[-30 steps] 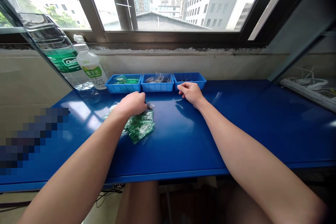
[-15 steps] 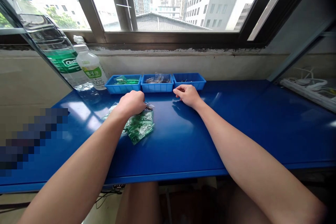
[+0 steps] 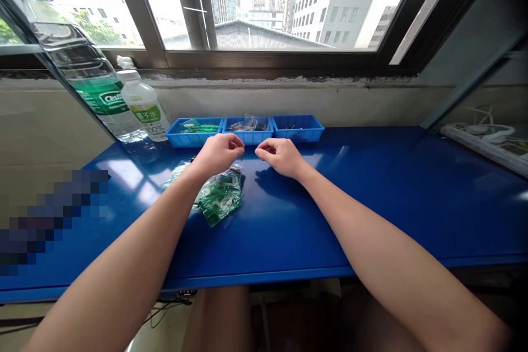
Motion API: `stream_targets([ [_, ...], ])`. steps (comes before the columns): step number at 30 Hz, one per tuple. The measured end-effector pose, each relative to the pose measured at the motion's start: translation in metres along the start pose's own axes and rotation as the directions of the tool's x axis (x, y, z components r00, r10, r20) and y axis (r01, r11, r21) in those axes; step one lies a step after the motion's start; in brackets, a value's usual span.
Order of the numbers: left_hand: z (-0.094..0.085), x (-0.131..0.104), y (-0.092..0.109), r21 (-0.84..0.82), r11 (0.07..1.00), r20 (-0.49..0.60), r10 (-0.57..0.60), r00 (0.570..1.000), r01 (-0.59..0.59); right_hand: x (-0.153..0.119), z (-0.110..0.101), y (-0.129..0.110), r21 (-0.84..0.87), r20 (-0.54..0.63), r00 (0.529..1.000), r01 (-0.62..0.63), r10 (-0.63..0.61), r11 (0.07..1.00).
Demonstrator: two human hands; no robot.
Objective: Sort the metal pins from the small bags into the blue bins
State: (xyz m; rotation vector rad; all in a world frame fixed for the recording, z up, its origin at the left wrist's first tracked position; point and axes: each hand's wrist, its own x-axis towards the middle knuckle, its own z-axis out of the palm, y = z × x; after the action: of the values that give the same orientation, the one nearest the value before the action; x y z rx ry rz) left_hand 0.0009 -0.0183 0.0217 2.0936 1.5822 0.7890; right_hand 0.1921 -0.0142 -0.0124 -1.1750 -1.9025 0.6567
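Green items in clear plastic bags [image 3: 220,198] lie in a pile on the blue table [image 3: 297,242]. Above the pile's far edge is my left hand [image 3: 220,153], its fingertips pinched on something small and dark that I cannot make out. My right hand [image 3: 280,156] is just to its right, thumb and forefinger brought together; what they hold, if anything, is too small to tell. A small gap separates the two hands. Behind them stand three blue bins: the left bin [image 3: 193,139] with green packets, the middle bin [image 3: 247,137] with clear bags, the right bin [image 3: 299,133] with a few thin dark pieces.
A large water bottle [image 3: 101,96] and a smaller white bottle [image 3: 146,110] stand at the back left. White cables [image 3: 497,132] lie on a ledge at the right. A window frame [image 3: 268,59] runs above the back wall.
My left hand has risen off the pile and moved right, uncovering more of the bags. My right hand has moved left, away from the right bin and towards my left hand.
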Motion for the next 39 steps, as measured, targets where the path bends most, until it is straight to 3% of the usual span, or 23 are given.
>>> stream_targets([
  [5, 0.003, -0.004, 0.008, -0.303, 0.952, 0.012, 0.052, 0.999, -0.046, -0.003, 0.005, -0.006, 0.065, 0.087, 0.995, 0.04, -0.045, 0.997],
  [9, 0.004, -0.006, 0.01, -0.381, 0.922, 0.036, 0.086, 0.996, -0.066, -0.002, 0.003, -0.005, 0.09, 0.107, 0.993, 0.031, -0.04, 0.995],
  [16, 0.004, -0.003, 0.003, -0.197, 0.977, -0.063, 0.074, 0.995, -0.085, -0.001, 0.002, -0.003, 0.15, 0.064, 0.998, 0.008, -0.018, 0.989],
  [30, 0.01, -0.001, 0.002, -0.011, 0.999, -0.062, 0.045, 0.997, -0.046, 0.0, 0.002, -0.005, 0.269, 0.1, 0.994, 0.01, -0.038, 0.963],
  [35, 0.007, 0.0, 0.0, 0.094, 0.995, -0.101, 0.038, 0.994, -0.029, 0.006, -0.006, 0.009, 0.308, -0.076, 0.996, -0.023, 0.049, 0.951],
  [39, 0.005, 0.0, -0.003, 0.259, 0.966, -0.094, 0.053, 0.994, -0.027, 0.015, -0.018, 0.032, 0.302, -0.321, 0.932, -0.071, 0.171, 0.951],
])
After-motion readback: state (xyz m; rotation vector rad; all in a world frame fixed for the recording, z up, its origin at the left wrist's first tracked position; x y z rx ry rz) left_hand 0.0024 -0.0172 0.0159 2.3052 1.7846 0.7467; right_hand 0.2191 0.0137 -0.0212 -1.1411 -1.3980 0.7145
